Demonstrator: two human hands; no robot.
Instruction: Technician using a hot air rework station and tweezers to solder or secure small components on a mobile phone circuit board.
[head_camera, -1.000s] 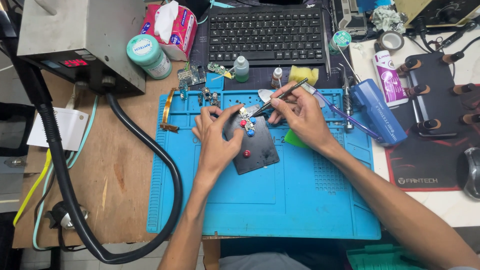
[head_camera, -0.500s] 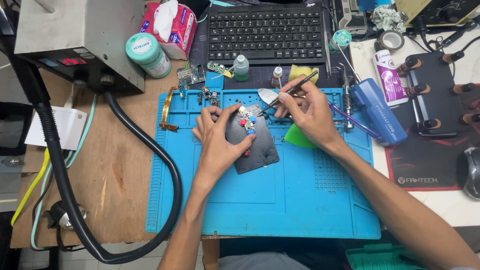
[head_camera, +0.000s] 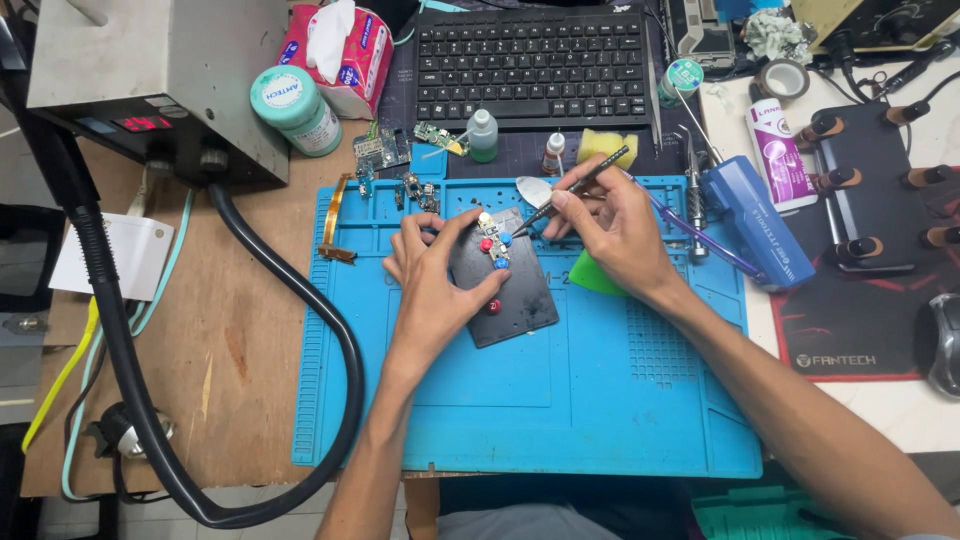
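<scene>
Even, bright overhead lighting; shadows beneath the hands are short and soft against the blue work mat (head_camera: 600, 400). Mild glare marks the grey metal housing (head_camera: 160, 60) at upper left. Focus is sharp centrally, with slight wide-angle bending toward the frame edges.

We are at an electronics repair workbench. A blue silicone repair mat (head_camera: 560, 400) covers the wooden tabletop (head_camera: 230, 350); at ten o'clock stands a grey hot-air rework station (head_camera: 160, 70) with its thick black hose (head_camera: 330, 340). Loose circuit boards (head_camera: 385, 152) and small flux bottles (head_camera: 482, 135) lie at twelve o'clock before a black keyboard (head_camera: 530, 60).
</scene>
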